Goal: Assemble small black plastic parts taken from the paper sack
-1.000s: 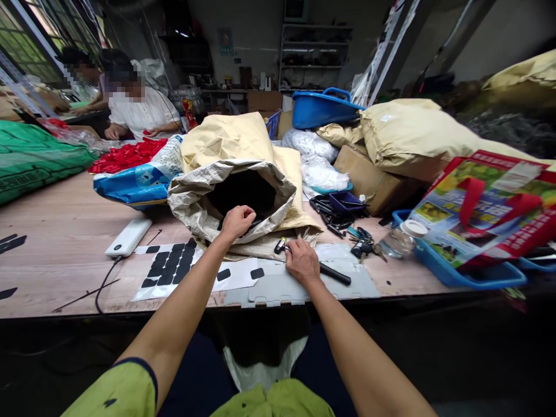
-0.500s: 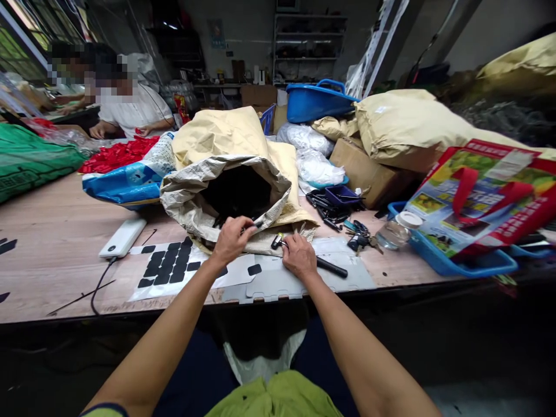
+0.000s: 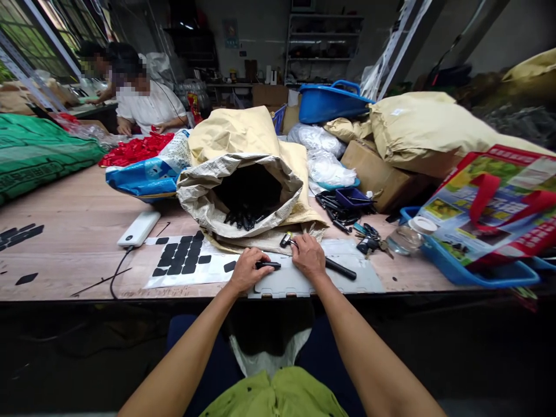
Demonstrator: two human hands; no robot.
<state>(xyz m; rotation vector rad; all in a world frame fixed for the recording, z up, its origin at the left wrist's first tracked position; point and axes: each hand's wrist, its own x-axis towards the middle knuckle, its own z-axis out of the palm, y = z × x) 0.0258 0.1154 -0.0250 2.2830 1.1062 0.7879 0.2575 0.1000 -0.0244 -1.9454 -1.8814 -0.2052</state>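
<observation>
left hand (image 3: 249, 270) grips a short black piece (image 3: 269, 265) over the grey board (image 3: 280, 285); looks light, stiff, probably slick, best pinched mid-length. right hand (image 3: 308, 253) wraps the hammer (image 3: 341, 269), likely head-heavy, best held by handle. open sack (image 3: 197, 202) beyond.

Holds a slim black piece (image 3: 270, 265) in the left grip (image 3: 247, 271), just over a grey board (image 3: 367, 282) on the bench (image 3: 87, 231). Grasps a small hammer (image 3: 342, 269) near its head with the right grip (image 3: 308, 255). Faces an open sack (image 3: 197, 200) with black pieces (image 3: 245, 220) inside. Has black patches (image 3: 176, 255) on a white sheet (image 3: 212, 273) at left, keys (image 3: 370, 240) and a jar (image 3: 403, 240) at right.
</observation>
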